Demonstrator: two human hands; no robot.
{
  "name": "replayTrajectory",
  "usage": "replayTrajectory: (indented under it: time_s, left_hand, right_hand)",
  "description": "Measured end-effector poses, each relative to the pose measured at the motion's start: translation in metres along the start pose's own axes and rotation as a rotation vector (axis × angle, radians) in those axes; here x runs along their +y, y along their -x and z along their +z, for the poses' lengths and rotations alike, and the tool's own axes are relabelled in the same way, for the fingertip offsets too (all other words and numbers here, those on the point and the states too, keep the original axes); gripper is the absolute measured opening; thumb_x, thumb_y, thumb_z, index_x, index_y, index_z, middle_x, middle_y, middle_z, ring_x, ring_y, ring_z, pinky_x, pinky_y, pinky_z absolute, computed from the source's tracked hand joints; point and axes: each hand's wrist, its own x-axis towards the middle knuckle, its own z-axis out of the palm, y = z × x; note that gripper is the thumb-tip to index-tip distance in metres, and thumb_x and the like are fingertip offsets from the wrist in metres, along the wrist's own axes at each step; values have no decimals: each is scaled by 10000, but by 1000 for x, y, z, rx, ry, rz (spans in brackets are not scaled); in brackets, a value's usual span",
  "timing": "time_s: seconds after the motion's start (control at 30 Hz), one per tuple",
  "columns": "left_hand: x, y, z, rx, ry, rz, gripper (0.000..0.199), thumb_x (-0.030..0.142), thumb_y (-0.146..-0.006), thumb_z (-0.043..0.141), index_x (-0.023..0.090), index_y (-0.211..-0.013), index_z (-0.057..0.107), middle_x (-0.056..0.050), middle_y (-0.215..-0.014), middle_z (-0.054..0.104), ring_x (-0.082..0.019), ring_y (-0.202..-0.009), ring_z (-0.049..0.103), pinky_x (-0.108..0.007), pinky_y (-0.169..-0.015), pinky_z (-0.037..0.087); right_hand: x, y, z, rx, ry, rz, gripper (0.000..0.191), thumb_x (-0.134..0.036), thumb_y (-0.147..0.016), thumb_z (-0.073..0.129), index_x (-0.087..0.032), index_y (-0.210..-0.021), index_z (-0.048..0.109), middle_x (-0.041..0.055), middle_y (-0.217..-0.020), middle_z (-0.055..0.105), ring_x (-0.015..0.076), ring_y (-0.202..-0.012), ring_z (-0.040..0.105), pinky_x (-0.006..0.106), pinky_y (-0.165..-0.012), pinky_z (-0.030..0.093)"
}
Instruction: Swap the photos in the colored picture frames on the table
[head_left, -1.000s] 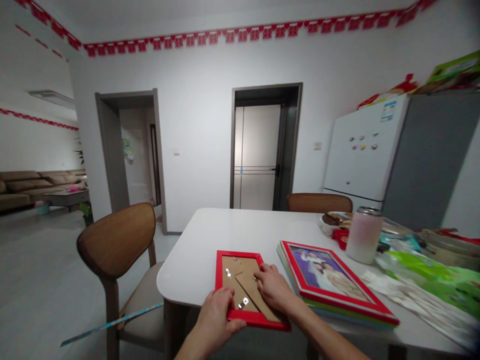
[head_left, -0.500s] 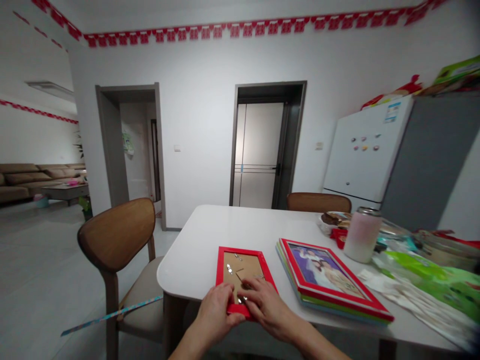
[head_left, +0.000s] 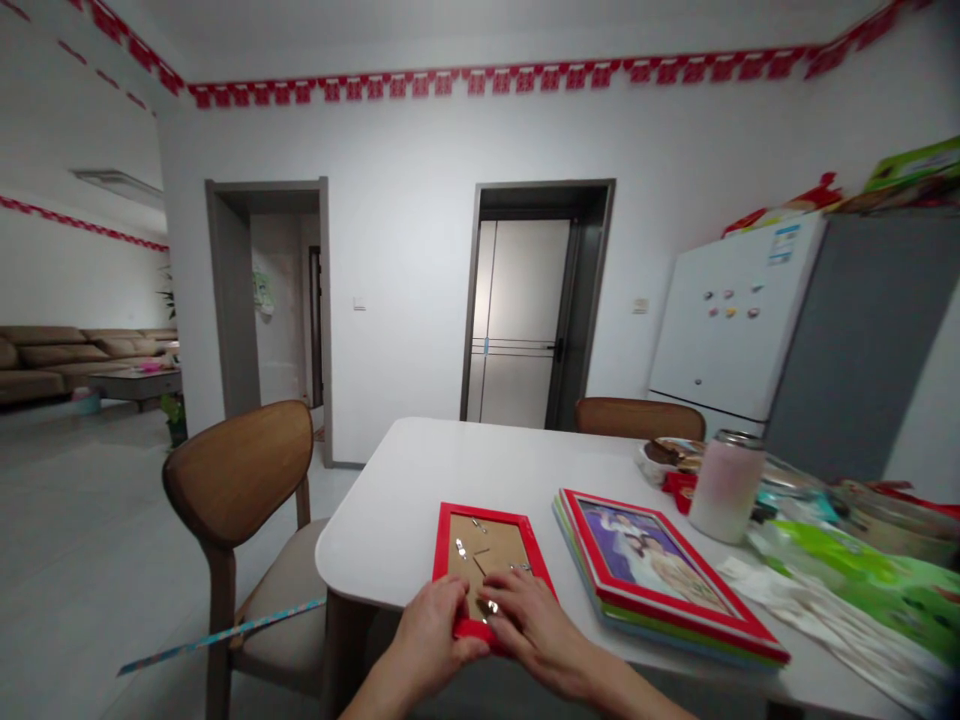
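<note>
A red picture frame [head_left: 531, 540] lies face down near the front edge of the white table, its brown backing board [head_left: 495, 537] showing. Small metal clips [head_left: 460, 549] and a thin slit-like mark are on the board. My left hand [head_left: 433, 625] grips the frame's lower left corner, fingers on top and thumb along the near edge. Over the lower right side, my right hand [head_left: 534, 632] has its fingers bent onto the board and frame, beside a shiny metal clip [head_left: 491, 606]. Its fingertips partly cover the board.
To the right, a stack of picture frames [head_left: 679, 620] has a photo in the top red one. Behind it stand a pink-white bottle [head_left: 726, 490], a green plastic pack [head_left: 847, 560] and white gloves or cloth [head_left: 810, 620]. A wooden chair [head_left: 244, 480] is at the left.
The view has tilted slightly upward. My right hand's fingers have shifted a little, and the metal clip beside them shows more plainly. My left hand keeps its place on the frame.
</note>
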Motion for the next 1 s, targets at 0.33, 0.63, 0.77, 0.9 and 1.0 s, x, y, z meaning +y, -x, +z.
replayTrajectory:
  time_s: [0.33, 0.63, 0.77, 0.9, 1.0]
  left_hand:
    - [7, 3, -5, -11, 19, -16, 385, 270, -546, 711, 198, -873, 522, 7, -856, 558, -157, -770, 490, -222, -665, 371]
    - [6, 4, -4, -22, -34, -44, 375, 324, -553, 704, 197, -849, 513, 6, -867, 562, -155, -757, 503, -225, -654, 376]
    - [8, 8, -5, -36, -81, -54, 379, 360, -548, 701, 196, -839, 522, 0, -855, 569, -162, -749, 510, -236, -659, 390]
    - [16, 11, -6, -81, -98, -88, 512, 424, -492, 718, 197, -910, 529, -21, -904, 579, -201, -803, 523, -279, -708, 409]
    - [22, 9, -2, -94, -121, -143, 691, 412, -440, 743, 178, -1042, 496, -70, -1045, 554, -254, -954, 493, -363, -880, 338]
  right_hand:
    - [25, -65, 34, -49, 209, 102, 294, -208, -762, 357, -218, -967, 568, 78, -1005, 522, 218, -953, 426, 325, -737, 323]
    - [36, -70, 35, -2, 103, 132, 174, -223, -719, 440, -178, -709, 609, 49, -813, 592, 153, -799, 489, 233, -691, 317]
    - [55, -84, 39, 156, 59, 367, 233, -221, -758, 374, -155, -735, 597, 71, -763, 608, 132, -678, 507, 224, -592, 313]
    - [73, -98, 45, 225, -2, 581, 182, -209, -724, 424, -152, -668, 588, 56, -655, 607, 116, -558, 487, 217, -485, 265]
    - [77, -104, 46, 270, -56, 679, 152, -213, -699, 468, -143, -627, 581, 63, -623, 605, 120, -533, 481, 223, -467, 259]
